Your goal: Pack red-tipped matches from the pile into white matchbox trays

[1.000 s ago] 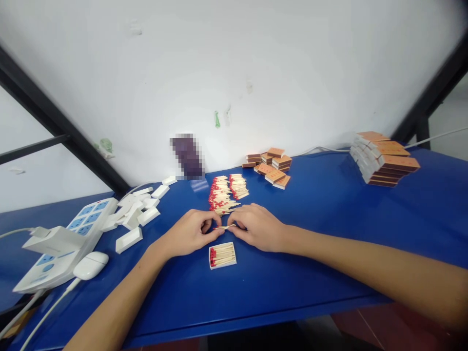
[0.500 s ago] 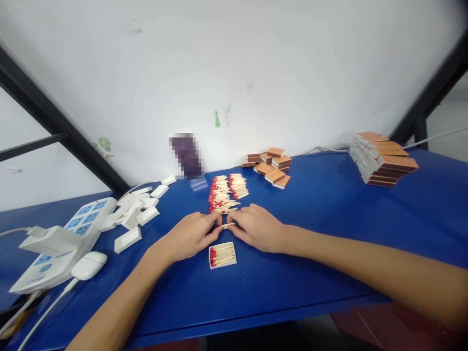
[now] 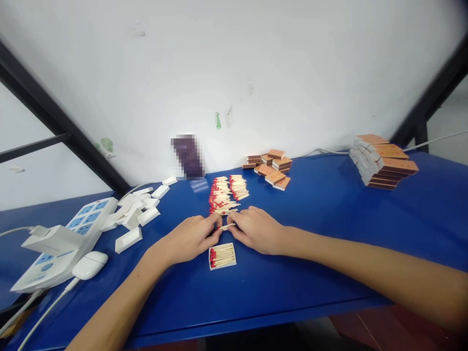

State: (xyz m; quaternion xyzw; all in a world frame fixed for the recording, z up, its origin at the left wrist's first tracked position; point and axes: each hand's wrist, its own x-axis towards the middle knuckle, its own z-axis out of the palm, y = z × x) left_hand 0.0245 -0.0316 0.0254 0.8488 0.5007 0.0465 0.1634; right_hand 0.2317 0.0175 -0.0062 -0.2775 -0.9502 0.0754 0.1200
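My left hand and my right hand meet fingertip to fingertip on the blue table, both pinched on a small bundle of matches. Just in front of them lies an open white matchbox tray filled with red-tipped matches. Behind the hands sits a loose pile of red-tipped matches.
Empty white trays lie scattered at the left, beside a white power strip and a white earbud case. Orange matchbox sleeves are heaped at the back, and a taller stack stands at the far right. A white wall rises behind.
My left fingers have closed in slightly toward the right hand around the matches. Both hands stay in the same spot on the table.
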